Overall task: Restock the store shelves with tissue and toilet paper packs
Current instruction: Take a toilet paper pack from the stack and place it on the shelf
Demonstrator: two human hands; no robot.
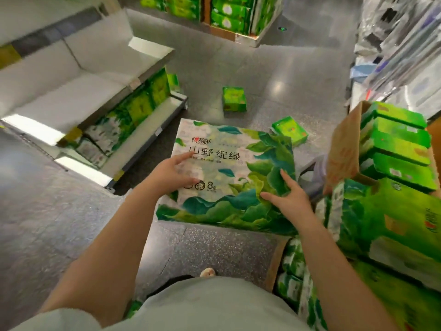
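I am holding a big tissue pack (226,173) in front of me, above the grey floor (59,211). It is flat and wide, with green leaves painted on it and big letters across the top. A number 8 is printed near the middle.

My left hand (170,172) lies on the left part of the pack. Its fingers are stretched out straight and press on the front of it. My right hand (286,195) is on the right part of the pack. Its fingers are spread, and the thumb and fingers pinch the wrapper where the dark green leaves are. So my left grip is open and flat on the pack, and my right grip is holding the pack.

To my left is a white store shelf (78,89). The top level shows bare white boards. The lower level (124,120) has green packs standing in it.

Two small green packs lie on the floor past the big one. One (234,98) is farther away, and the other (290,130) sits just beside the far corner of my pack.

On my right is an open cardboard box (343,149) with bright green packs (396,149) stacked inside. More green boxes (393,225) are piled near my right arm. Far ahead there is another stack of green packs (229,15).
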